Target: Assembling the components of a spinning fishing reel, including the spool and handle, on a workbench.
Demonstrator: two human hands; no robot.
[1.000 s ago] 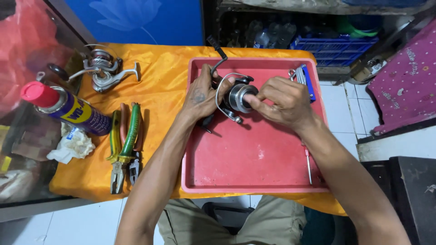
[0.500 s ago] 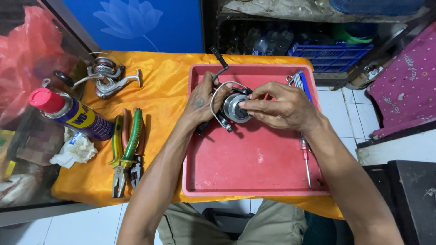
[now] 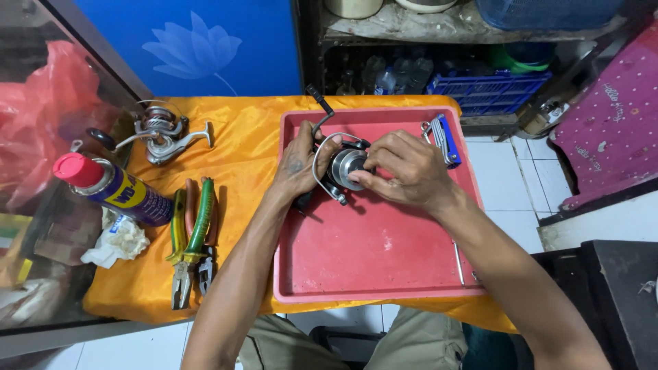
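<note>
A dark spinning fishing reel (image 3: 340,166) with a silver spool and a wire bail is held over the back of a red plastic tray (image 3: 370,260). My left hand (image 3: 298,164) grips the reel's body from the left, its handle sticking out toward the back. My right hand (image 3: 404,168) has its fingers pinched on the front of the silver spool. Both forearms reach in from the bottom of the view.
A second silver reel (image 3: 161,130) lies on the yellow cloth (image 3: 240,116) at the back left. A blue spray can with a red cap (image 3: 110,188), a crumpled tissue (image 3: 116,241), pliers (image 3: 192,240), a blue folding key set (image 3: 444,139) and a thin screwdriver (image 3: 458,257) lie around.
My hands and the reel stay in much the same spot in the tray. My right fingers have shifted slightly on the spool front. The view has drifted a little.
</note>
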